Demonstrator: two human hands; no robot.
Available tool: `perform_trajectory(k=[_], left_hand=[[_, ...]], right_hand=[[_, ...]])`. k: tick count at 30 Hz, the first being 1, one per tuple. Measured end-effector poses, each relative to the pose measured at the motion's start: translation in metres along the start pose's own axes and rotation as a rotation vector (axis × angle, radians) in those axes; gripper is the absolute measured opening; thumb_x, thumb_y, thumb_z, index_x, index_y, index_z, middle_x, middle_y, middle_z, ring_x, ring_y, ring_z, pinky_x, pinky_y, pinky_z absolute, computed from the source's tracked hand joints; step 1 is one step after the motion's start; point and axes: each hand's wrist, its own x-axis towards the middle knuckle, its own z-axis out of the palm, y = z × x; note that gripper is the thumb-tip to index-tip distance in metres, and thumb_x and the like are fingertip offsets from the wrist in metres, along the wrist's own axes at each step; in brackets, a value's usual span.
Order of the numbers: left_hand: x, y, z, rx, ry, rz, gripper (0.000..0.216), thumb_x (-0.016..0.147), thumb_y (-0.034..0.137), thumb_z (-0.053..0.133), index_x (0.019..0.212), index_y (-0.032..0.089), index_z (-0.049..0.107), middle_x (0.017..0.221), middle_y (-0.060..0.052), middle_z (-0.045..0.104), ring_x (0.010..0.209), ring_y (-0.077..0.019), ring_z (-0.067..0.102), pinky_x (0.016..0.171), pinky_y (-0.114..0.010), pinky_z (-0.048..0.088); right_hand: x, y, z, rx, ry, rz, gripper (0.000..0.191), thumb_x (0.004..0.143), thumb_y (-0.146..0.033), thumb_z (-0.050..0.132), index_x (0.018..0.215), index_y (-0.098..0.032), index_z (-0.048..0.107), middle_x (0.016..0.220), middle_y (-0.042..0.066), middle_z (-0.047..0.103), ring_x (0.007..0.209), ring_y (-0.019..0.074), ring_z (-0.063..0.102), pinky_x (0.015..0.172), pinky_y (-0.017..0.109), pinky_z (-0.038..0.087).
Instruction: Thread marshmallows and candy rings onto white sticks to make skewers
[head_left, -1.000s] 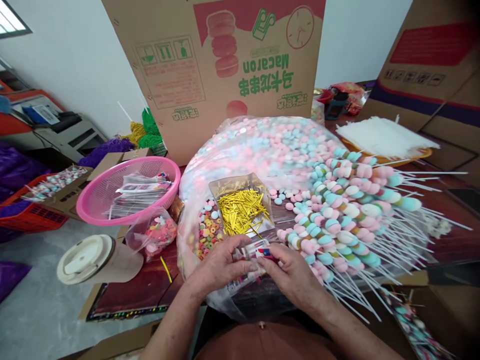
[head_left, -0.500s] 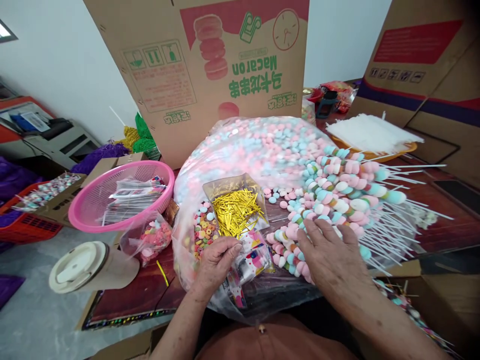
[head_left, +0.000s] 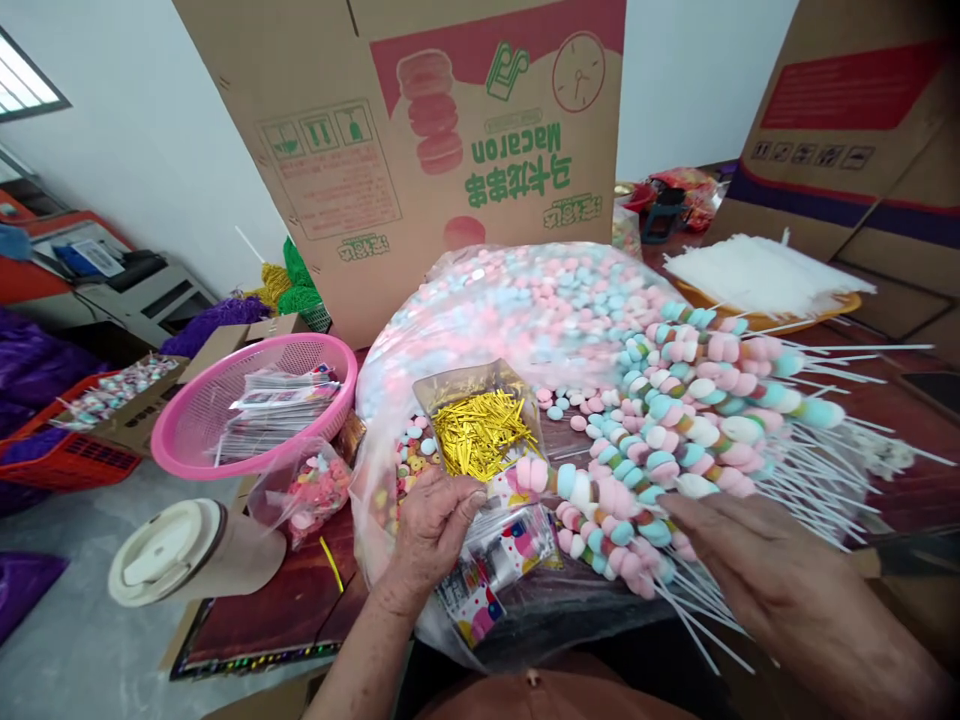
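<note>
My left hand (head_left: pixel 437 528) is closed, thumb against fingers, on the upper edge of a small printed plastic bag (head_left: pixel 517 545) with coloured dots. My right hand (head_left: pixel 776 575) is at the right, its fingers around the near end of a marshmallow skewer (head_left: pixel 577 488) in pink, white and blue; its fingertips are partly hidden. The skewer's tip points left, over the bag's edge. Many more marshmallow skewers (head_left: pixel 682 400) lie piled beyond my right hand, white sticks to the right. Gold twist ties (head_left: pixel 484 430) fill an open pouch just beyond my left hand.
Behind lies a big clear bag of pink and blue marshmallows (head_left: pixel 517 310) against a cardboard box (head_left: pixel 420 220). At left are a pink basket (head_left: pixel 176 455) of flat wrappers, a lidded cup (head_left: pixel 247 550) and a small bag of candy (head_left: pixel 319 490). White sticks (head_left: pixel 765 275) sit in an orange tray.
My right hand has moved right and down from the skewer pile, and a skewer now extends from it toward the bag. My left hand stays at the bag. The view has shifted slightly.
</note>
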Motion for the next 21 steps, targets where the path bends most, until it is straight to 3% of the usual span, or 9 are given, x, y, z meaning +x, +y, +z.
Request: perform_trajectory(k=[3, 9, 16, 21], left_hand=[[0.004, 0.006, -0.005, 0.019, -0.011, -0.027, 0.011, 0.082, 0.016, 0.048, 0.08, 0.018, 0.059, 0.074, -0.002, 0.067, 0.069, -0.0139, 0.057, 0.068, -0.029, 0.04], [0.015, 0.009, -0.019, 0.199, -0.166, 0.04, 0.014, 0.083, 0.021, 0.047, 0.075, 0.017, 0.057, 0.07, -0.003, 0.065, 0.066, -0.0161, 0.052, 0.066, -0.032, 0.035], [0.023, 0.014, -0.025, 0.198, -0.24, 0.08, 0.013, 0.083, 0.022, 0.048, 0.081, 0.017, 0.059, 0.074, -0.004, 0.066, 0.07, -0.0174, 0.053, 0.069, -0.033, 0.036], [0.024, 0.016, -0.024, 0.137, -0.188, 0.059, 0.014, 0.083, 0.019, 0.047, 0.074, 0.019, 0.058, 0.075, -0.002, 0.066, 0.071, -0.016, 0.053, 0.071, -0.032, 0.036]], right_hand=[[-0.003, -0.009, 0.004, 0.02, -0.047, -0.043, 0.029, 0.079, -0.006, 0.037, 0.094, -0.014, 0.061, 0.077, 0.007, 0.068, 0.066, 0.0167, 0.062, 0.058, 0.027, 0.047], [-0.008, 0.0, 0.001, 0.143, -0.119, -0.079, 0.029, 0.081, -0.009, 0.038, 0.097, -0.016, 0.061, 0.083, 0.006, 0.069, 0.071, 0.0157, 0.063, 0.061, 0.024, 0.05], [-0.007, 0.003, -0.008, 0.166, -0.077, -0.059, 0.03, 0.081, -0.01, 0.039, 0.101, -0.018, 0.058, 0.086, 0.006, 0.069, 0.077, 0.0164, 0.064, 0.063, 0.022, 0.052], [-0.008, 0.002, -0.008, 0.163, -0.013, -0.021, 0.03, 0.08, -0.012, 0.041, 0.104, -0.019, 0.057, 0.09, 0.006, 0.069, 0.081, 0.0171, 0.065, 0.069, 0.023, 0.053]])
